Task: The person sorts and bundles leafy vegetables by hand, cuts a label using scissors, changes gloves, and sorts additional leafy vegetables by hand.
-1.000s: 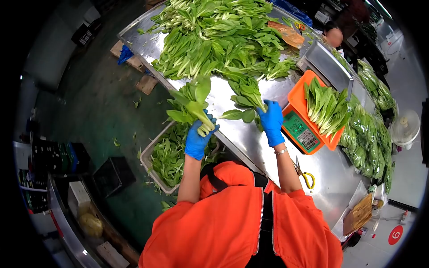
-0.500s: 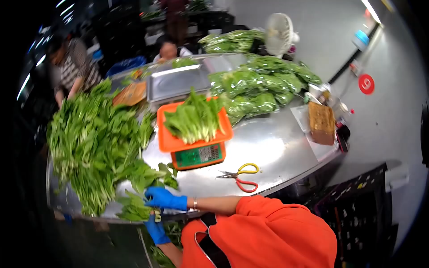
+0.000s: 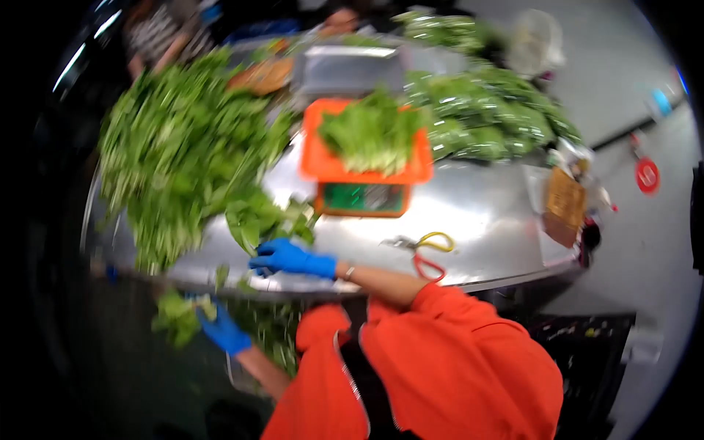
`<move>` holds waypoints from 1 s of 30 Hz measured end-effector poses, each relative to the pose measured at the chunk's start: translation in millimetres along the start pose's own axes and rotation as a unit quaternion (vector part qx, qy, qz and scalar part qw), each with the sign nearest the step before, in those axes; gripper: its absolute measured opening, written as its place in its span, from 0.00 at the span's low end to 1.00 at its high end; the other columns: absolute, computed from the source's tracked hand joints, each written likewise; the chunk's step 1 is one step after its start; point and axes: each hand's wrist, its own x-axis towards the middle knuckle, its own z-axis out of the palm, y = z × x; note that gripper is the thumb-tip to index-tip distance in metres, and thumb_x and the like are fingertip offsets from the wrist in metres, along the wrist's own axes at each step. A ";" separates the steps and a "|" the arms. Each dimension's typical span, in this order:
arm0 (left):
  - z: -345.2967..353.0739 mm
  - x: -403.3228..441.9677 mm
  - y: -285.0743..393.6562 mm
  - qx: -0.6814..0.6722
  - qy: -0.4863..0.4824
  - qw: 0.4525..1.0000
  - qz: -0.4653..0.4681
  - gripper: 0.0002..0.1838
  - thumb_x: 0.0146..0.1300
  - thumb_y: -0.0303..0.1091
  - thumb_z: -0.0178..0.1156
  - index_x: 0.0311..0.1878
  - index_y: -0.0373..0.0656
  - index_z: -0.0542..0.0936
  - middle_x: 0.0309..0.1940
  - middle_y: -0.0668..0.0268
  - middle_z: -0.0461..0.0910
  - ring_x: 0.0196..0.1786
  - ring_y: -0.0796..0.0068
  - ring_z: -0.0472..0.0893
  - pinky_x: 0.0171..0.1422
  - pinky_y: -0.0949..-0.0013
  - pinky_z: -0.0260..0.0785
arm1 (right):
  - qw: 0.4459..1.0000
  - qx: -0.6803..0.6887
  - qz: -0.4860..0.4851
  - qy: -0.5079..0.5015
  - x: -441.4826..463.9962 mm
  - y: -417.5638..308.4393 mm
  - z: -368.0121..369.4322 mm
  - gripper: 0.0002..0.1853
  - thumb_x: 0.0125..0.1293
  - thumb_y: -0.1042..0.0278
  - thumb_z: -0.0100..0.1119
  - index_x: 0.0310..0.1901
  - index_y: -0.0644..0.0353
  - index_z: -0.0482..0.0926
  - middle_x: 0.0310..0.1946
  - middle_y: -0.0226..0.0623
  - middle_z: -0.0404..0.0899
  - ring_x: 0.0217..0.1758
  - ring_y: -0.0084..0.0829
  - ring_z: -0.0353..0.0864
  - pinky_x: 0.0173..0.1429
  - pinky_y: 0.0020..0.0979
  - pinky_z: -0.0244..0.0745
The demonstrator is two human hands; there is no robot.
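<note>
My left hand [image 3: 224, 331], in a blue glove, is closed on a small bunch of leafy greens [image 3: 176, 317] held past the table's near edge, over the floor side. My right hand [image 3: 293, 260], also blue-gloved, is at the near edge of the metal table, fingers stretched out and slightly bent, with nothing visible in them. Just beyond its fingertips lie loose leaves [image 3: 253, 220]. A large heap of leafy greens [image 3: 183, 161] covers the table's left side. An orange scale [image 3: 312, 158] bears a bunch of lettuce-like greens [image 3: 374, 136]. Motion blurs the view.
Scissors [image 3: 433, 242] with one yellow and one red handle lie right of my right hand. Bagged greens [image 3: 484, 117] are piled at the back right, by a fan [image 3: 535, 44]. A metal tray [image 3: 352, 70] stands behind the scale. A co-worker [image 3: 165, 37] is at the far left.
My left hand has moved away from my right, down and left off the table edge, carrying the bunch. My right hand has let go of it. The view has tilted downward.
</note>
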 end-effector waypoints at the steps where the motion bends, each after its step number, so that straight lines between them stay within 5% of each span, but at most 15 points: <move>1: -22.2 17.6 -46.9 -0.257 -0.039 0.964 -0.062 0.16 0.63 0.25 0.45 0.54 0.32 0.66 0.47 0.59 0.70 0.47 0.70 0.70 0.56 0.70 0.63 | 0.986 -0.153 -0.027 -0.057 -5.0 0.0 -0.8 0.15 0.58 0.57 0.55 0.35 0.63 0.77 0.27 0.35 0.79 0.29 0.23 0.77 0.35 0.27 0.73; 2: -53.6 38.2 -87.5 -0.501 -0.076 0.857 -0.099 0.16 0.63 0.24 0.45 0.54 0.32 0.66 0.47 0.58 0.70 0.46 0.70 0.70 0.56 0.69 0.63 | 0.977 -0.170 -0.126 0.023 2.5 27.0 2.2 0.13 0.55 0.59 0.57 0.35 0.61 0.78 0.29 0.38 0.79 0.31 0.29 0.78 0.37 0.30 0.72; 3: -51.5 33.0 -50.6 -0.629 -0.088 0.759 -0.142 0.17 0.62 0.26 0.46 0.55 0.34 0.64 0.46 0.59 0.70 0.45 0.70 0.70 0.55 0.68 0.63 | 0.939 -0.315 -0.103 0.088 8.4 31.9 -13.7 0.12 0.51 0.64 0.58 0.36 0.60 0.77 0.34 0.41 0.78 0.34 0.36 0.77 0.39 0.32 0.71; 4: -34.4 19.9 -11.7 -0.746 -0.106 0.635 -0.170 0.18 0.62 0.27 0.47 0.56 0.35 0.63 0.45 0.59 0.69 0.43 0.70 0.69 0.54 0.67 0.64 | 0.916 -0.321 -0.145 0.193 10.3 31.7 -29.6 0.14 0.48 0.66 0.59 0.38 0.58 0.75 0.33 0.42 0.76 0.35 0.41 0.76 0.38 0.33 0.71; 5: -33.4 12.7 -8.0 -0.716 -0.099 0.671 -0.163 0.19 0.62 0.27 0.47 0.57 0.36 0.62 0.43 0.60 0.69 0.43 0.71 0.69 0.53 0.67 0.64 | 0.893 -0.282 -0.167 0.309 23.5 51.9 -49.1 0.16 0.47 0.66 0.60 0.40 0.57 0.73 0.31 0.42 0.74 0.32 0.42 0.74 0.37 0.36 0.70; 6: -32.6 7.5 -4.4 -0.685 -0.096 0.704 -0.159 0.19 0.62 0.27 0.47 0.57 0.37 0.61 0.42 0.61 0.69 0.43 0.73 0.68 0.52 0.67 0.64 | 0.782 -0.472 -0.172 0.369 25.9 44.9 -60.6 0.15 0.47 0.66 0.61 0.39 0.56 0.73 0.29 0.42 0.73 0.32 0.42 0.73 0.36 0.38 0.69; 8: -25.6 -3.7 -6.6 -0.630 -0.091 0.749 -0.185 0.20 0.61 0.26 0.48 0.57 0.39 0.62 0.41 0.63 0.69 0.42 0.73 0.68 0.51 0.69 0.64 | 0.755 -0.580 -0.048 0.302 27.4 37.5 -73.0 0.15 0.48 0.64 0.60 0.39 0.56 0.74 0.29 0.42 0.73 0.33 0.42 0.73 0.38 0.39 0.69; 12: -2.2 -21.0 -8.7 -0.636 -0.116 0.725 -0.238 0.15 0.60 0.24 0.49 0.51 0.38 0.66 0.37 0.65 0.68 0.38 0.74 0.68 0.47 0.69 0.65 | 0.821 -0.535 0.008 0.198 40.9 52.6 -87.3 0.14 0.49 0.61 0.59 0.37 0.55 0.75 0.33 0.42 0.74 0.36 0.41 0.74 0.39 0.38 0.69; 14: 8.8 -20.5 -18.0 -0.649 -0.136 0.705 -0.252 0.15 0.60 0.24 0.49 0.51 0.38 0.66 0.37 0.64 0.70 0.38 0.73 0.69 0.47 0.68 0.66 | 0.823 -0.491 -0.049 0.281 39.2 51.3 -85.8 0.13 0.48 0.60 0.60 0.33 0.57 0.75 0.32 0.42 0.74 0.35 0.42 0.74 0.37 0.39 0.69; 19: 28.9 -22.1 -3.9 -0.601 -0.094 0.696 -0.383 0.12 0.60 0.24 0.49 0.48 0.39 0.69 0.42 0.58 0.75 0.43 0.66 0.76 0.50 0.60 0.70 | 0.836 -0.480 -0.042 0.262 34.3 53.1 -70.9 0.14 0.47 0.60 0.61 0.34 0.58 0.75 0.29 0.42 0.76 0.33 0.41 0.75 0.38 0.36 0.70; 24: 33.0 -24.5 -13.2 -0.601 -0.115 0.701 -0.366 0.11 0.59 0.23 0.50 0.46 0.40 0.70 0.41 0.57 0.75 0.42 0.66 0.75 0.49 0.60 0.71 | 0.919 -0.300 0.071 0.246 47.7 61.5 -86.9 0.20 0.45 0.57 0.61 0.39 0.59 0.75 0.32 0.43 0.78 0.35 0.40 0.77 0.40 0.34 0.71; 30: 37.7 -25.4 -11.8 -0.600 -0.087 0.696 -0.384 0.10 0.59 0.23 0.50 0.45 0.37 0.70 0.39 0.57 0.75 0.40 0.68 0.76 0.49 0.61 0.71 | 0.902 -0.366 0.124 0.194 42.9 58.3 -84.3 0.20 0.46 0.57 0.60 0.41 0.56 0.74 0.32 0.38 0.78 0.33 0.35 0.77 0.38 0.33 0.71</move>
